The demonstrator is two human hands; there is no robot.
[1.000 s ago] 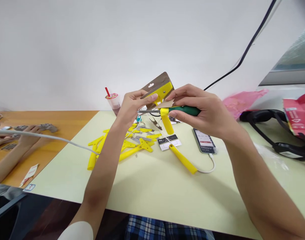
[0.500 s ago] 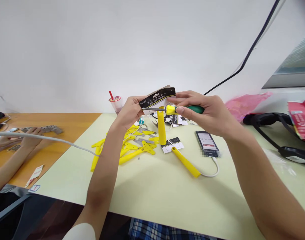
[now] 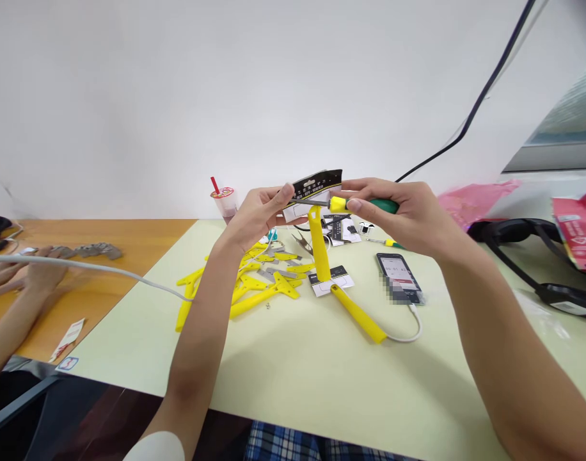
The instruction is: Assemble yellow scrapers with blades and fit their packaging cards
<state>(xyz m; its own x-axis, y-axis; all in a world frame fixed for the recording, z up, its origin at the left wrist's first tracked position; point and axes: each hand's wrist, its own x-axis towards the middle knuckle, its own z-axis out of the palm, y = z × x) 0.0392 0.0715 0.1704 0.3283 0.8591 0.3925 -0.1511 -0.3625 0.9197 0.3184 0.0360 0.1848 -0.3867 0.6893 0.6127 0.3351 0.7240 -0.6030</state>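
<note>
Up in front of me, my left hand (image 3: 267, 214) pinches a black-and-white cardboard header card (image 3: 316, 186), thumb on its front. My right hand (image 3: 393, 208) is closed on a screwdriver (image 3: 338, 204) with a green and yellow handle; its shaft lies level across the card, toward my left thumb. Fingers of that hand also reach the card's right edge. Below the card a yellow scraper handle (image 3: 319, 246) points down, its holed end at the card; how it is held there is hidden. Another yellow handle (image 3: 359, 314) and a printed card (image 3: 331, 280) lie on the table.
Several yellow scraper parts (image 3: 264, 294) and grey blades pile up at left. A phone (image 3: 399, 278) with a white cable lies at right, near black glasses-like headgear (image 3: 537, 262). A cup with a red straw (image 3: 224, 202) stands behind. At far left, another person's hands (image 3: 46, 269) work.
The card and the screwdriver have shifted slightly right, with the yellow handle now tilted. My left thumb has come onto the card's front, by the screwdriver's tip.
</note>
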